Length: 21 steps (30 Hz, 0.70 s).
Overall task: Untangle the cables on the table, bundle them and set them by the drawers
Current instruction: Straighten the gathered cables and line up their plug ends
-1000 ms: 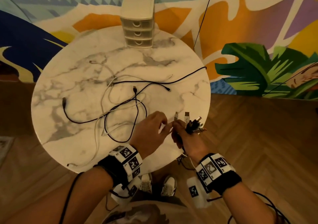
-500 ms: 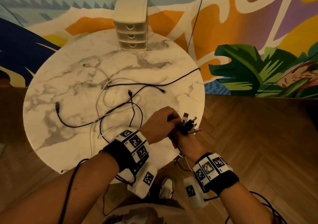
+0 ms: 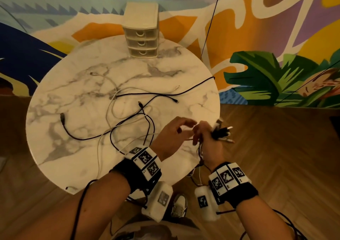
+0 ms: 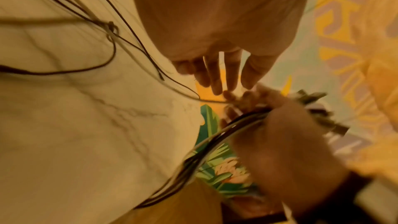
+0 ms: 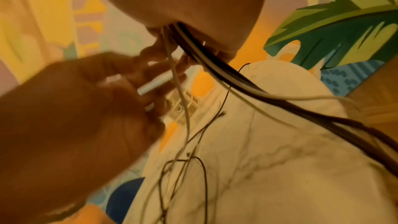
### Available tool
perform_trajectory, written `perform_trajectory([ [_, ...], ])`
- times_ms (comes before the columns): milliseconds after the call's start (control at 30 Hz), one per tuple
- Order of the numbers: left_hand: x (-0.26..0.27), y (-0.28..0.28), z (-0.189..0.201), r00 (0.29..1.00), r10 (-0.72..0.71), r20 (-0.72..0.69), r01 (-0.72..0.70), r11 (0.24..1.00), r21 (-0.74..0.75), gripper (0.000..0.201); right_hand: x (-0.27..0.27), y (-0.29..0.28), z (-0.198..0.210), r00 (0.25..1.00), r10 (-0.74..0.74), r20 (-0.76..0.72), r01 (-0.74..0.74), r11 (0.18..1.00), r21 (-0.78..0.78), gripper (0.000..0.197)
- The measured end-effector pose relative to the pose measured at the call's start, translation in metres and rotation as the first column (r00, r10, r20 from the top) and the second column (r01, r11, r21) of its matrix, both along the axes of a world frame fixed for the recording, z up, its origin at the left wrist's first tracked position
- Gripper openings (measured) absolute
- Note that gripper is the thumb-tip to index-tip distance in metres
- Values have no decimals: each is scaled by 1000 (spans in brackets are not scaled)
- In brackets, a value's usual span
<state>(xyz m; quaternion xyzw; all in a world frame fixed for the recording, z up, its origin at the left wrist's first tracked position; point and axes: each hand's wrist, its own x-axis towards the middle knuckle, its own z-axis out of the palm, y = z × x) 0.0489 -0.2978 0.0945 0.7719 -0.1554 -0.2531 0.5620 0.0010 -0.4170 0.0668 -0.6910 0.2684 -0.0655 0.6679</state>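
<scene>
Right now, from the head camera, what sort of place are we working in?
Likely a lounge or café-style indoor room, not a workshop: a round marble-look table, a bright painted mural with leaves on the wall behind, and herringbone wood flooring. A small set of drawers stands at the table's far edge.

A decorated lounge or studio-like room rather than a workshop: beyond the hands a bright painted mural [image 3: 276,28] with green leaves covers the wall, herringbone wooden floor [image 3: 285,157] lies below, and a round marble-patterned desk [image 3: 73,147] carries small plastic drawers [image 3: 141,37].
</scene>
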Motion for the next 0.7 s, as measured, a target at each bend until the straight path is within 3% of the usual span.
perform_trajectory([
  [100, -17, 11, -24, 978, -199, -67, 210, 943, 258, 29, 6, -8, 16, 987, -85, 137, 47, 965, 258, 48],
  [167, -25, 22, -44, 964, -233, -129, 262, 916, 303, 19, 8, -13, 28, 983, -111, 143, 21, 853, 522, 53],
  [233, -19, 37, -61, 977, -163, -141, 203, 915, 348, 15, 10, -20, 30, 990, -100, 95, 19, 779, 627, 52],
  [300, 1, 58, -74, 993, -54, -107, 95, 898, 430, 14, 9, -24, 32, 990, -94, 106, 2, 759, 651, 52],
  [400, 49, 93, -65, 995, 95, 13, -90, 876, 474, 14, 9, -33, 32, 978, -132, 161, 2, 780, 626, 54],
  [500, 86, 109, -32, 958, 253, 133, -286, 853, 436, 10, 13, -34, 36, 966, -170, 194, 42, 845, 532, 57],
  [600, 87, 91, -6, 946, 149, 287, -274, 843, 462, 22, 16, -16, 43, 990, -62, 126, 16, 942, 337, 58],
  [700, 58, 55, 10, 922, -3, 387, -214, 829, 516, 29, 17, 13, 46, 959, 266, -99, -255, 961, 111, 63],
])
